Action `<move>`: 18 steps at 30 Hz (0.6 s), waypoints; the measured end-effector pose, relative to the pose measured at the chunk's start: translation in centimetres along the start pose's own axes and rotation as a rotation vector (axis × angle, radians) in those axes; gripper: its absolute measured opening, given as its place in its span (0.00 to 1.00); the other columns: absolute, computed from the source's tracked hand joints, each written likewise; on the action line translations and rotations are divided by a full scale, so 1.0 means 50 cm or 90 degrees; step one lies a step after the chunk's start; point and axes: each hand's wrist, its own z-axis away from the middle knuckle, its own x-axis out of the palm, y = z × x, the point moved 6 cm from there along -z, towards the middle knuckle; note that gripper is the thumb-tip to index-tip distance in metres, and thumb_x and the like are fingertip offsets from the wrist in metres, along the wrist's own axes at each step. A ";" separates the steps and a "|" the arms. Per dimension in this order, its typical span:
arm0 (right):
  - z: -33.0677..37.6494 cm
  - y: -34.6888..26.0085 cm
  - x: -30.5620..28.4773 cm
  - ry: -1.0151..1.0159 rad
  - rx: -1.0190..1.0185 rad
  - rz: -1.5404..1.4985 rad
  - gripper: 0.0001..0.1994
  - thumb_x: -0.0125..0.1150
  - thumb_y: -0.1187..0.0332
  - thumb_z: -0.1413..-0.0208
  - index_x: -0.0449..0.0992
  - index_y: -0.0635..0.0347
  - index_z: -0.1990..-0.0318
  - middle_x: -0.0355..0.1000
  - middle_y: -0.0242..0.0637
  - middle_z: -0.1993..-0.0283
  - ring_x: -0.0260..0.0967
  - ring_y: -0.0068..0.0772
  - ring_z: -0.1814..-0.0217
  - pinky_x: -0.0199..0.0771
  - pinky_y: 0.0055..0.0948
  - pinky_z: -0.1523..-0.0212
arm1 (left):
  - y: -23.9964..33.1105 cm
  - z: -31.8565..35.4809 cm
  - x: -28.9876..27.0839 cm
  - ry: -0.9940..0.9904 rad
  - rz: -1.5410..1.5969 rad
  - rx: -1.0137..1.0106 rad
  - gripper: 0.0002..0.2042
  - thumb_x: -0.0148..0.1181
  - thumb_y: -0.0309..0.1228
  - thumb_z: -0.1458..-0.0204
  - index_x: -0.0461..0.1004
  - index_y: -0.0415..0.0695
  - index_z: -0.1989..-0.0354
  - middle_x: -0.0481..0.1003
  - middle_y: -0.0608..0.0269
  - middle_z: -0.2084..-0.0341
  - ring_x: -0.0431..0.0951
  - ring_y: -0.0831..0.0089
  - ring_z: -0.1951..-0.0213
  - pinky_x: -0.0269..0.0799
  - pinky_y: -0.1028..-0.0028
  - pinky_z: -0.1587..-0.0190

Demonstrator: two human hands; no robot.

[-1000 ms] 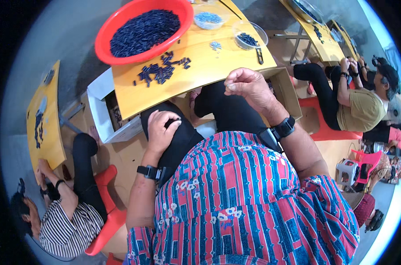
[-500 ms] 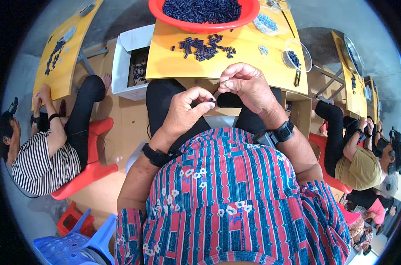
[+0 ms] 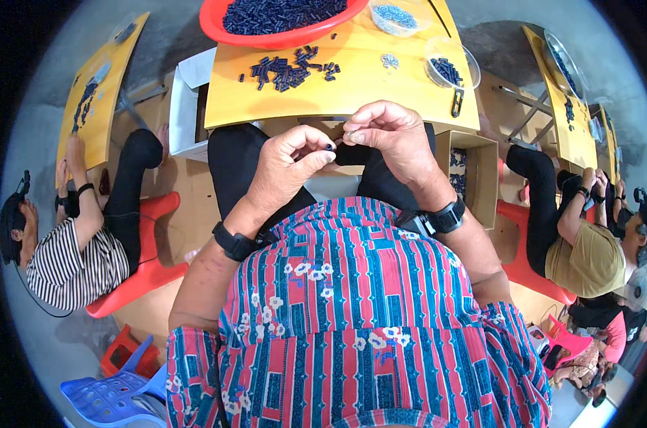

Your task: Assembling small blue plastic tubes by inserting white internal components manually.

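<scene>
My left hand [image 3: 289,165] is closed in a pinch over my lap, just off the table's near edge. Between its thumb and forefinger shows the end of a small black cylindrical piece [image 3: 329,148]. Beside it, a little higher, my right hand [image 3: 393,139] pinches a tiny shiny piece [image 3: 351,133], too small to tell its kind. The two pieces are close but apart. On the yellow table [image 3: 323,100] ahead lies a loose pile of short dark tubular pieces [image 3: 284,73]. A small heap of tiny pale pieces [image 3: 390,61] lies to its right.
A red basin [image 3: 281,41] full of dark pieces stands at the back. Clear tubs hold pale-blue bits [image 3: 395,16] and dark pieces [image 3: 447,70]. A slim black tool [image 3: 457,103] lies near the right edge. Open boxes flank my legs; people sit working at both sides.
The view has shifted, so the table and basin appear farther left and the box beside my right leg shows more. Both hands keep their pinches, still close together.
</scene>
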 end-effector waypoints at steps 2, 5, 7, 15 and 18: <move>0.006 -0.001 0.001 0.014 -0.002 0.024 0.07 0.61 0.82 0.52 0.75 0.66 0.64 0.75 0.35 0.65 0.72 0.22 0.63 0.74 0.20 0.60 | -0.002 0.001 0.000 -0.003 0.041 -0.003 0.04 0.60 0.23 0.49 0.73 0.39 0.66 0.73 0.73 0.73 0.70 0.88 0.70 0.67 0.85 0.66; 0.007 -0.010 0.001 0.025 -0.013 0.079 0.07 0.62 0.82 0.52 0.76 0.65 0.65 0.76 0.34 0.65 0.72 0.21 0.63 0.74 0.20 0.60 | -0.005 -0.001 0.000 -0.010 0.037 -0.015 0.04 0.60 0.22 0.49 0.73 0.39 0.66 0.73 0.73 0.73 0.70 0.88 0.70 0.67 0.85 0.66; 0.009 -0.016 0.004 0.025 -0.022 0.111 0.06 0.62 0.82 0.52 0.76 0.65 0.65 0.76 0.34 0.66 0.72 0.20 0.63 0.74 0.20 0.60 | -0.004 0.000 0.002 -0.015 0.037 0.002 0.04 0.59 0.21 0.49 0.73 0.37 0.65 0.75 0.68 0.72 0.76 0.83 0.68 0.76 0.82 0.65; 0.015 -0.022 0.003 0.033 -0.035 0.134 0.06 0.62 0.83 0.53 0.77 0.64 0.66 0.76 0.31 0.68 0.72 0.19 0.64 0.74 0.20 0.60 | -0.006 -0.001 0.012 -0.013 0.062 -0.003 0.04 0.59 0.22 0.49 0.73 0.39 0.65 0.74 0.70 0.72 0.73 0.86 0.70 0.72 0.84 0.68; 0.012 -0.027 0.008 0.005 -0.044 0.188 0.09 0.60 0.86 0.53 0.75 0.64 0.65 0.75 0.37 0.65 0.74 0.26 0.60 0.77 0.24 0.56 | -0.016 -0.001 0.009 -0.005 0.063 -0.005 0.04 0.60 0.23 0.48 0.73 0.40 0.65 0.73 0.73 0.73 0.70 0.88 0.70 0.68 0.85 0.69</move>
